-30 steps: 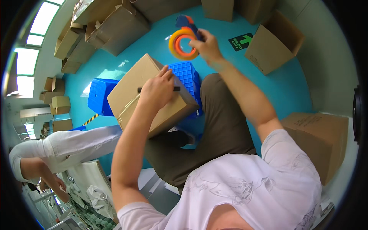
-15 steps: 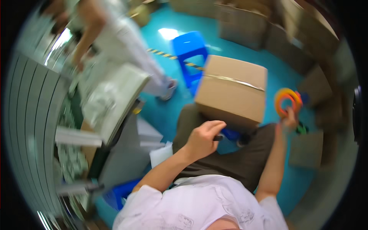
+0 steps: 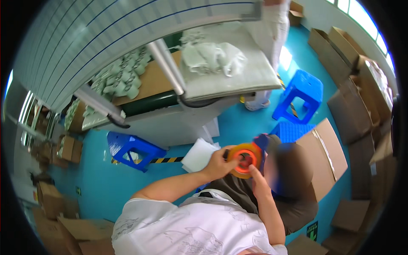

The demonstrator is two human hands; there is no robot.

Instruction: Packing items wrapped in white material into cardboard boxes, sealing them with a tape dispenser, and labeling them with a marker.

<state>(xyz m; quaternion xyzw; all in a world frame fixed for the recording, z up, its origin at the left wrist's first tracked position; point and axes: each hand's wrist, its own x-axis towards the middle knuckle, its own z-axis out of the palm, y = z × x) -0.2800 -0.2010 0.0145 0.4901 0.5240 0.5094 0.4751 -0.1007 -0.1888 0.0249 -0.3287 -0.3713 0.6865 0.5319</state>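
Observation:
An orange and yellow tape dispenser [image 3: 245, 158] with a blue end is held in front of my torso. My right hand [image 3: 258, 180] grips it from below, thumb against its orange ring. From the other side my left hand [image 3: 220, 164] is closed against it, fingers reaching over the ring. A small dark object [image 3: 226, 154] shows at the left hand's fingers; its kind is unclear. The taped cardboard box [image 3: 325, 155] leans tilted beyond my right knee, touched by neither hand. A blurred brown shape covers part of its near side.
A workbench [image 3: 263, 78] bearing plastic bags and pale green parts stands ahead. Blue stools [image 3: 302, 91] stand at the far right, and another blue stool [image 3: 131, 148] at the left. White foam sheets [image 3: 199, 154] lie near my left arm. Open cardboard boxes [image 3: 350, 106] line the right.
My view has turned left toward the bench. The right hand has brought the tape dispenser from the right side to my left hand. The box now appears farther right and tilted.

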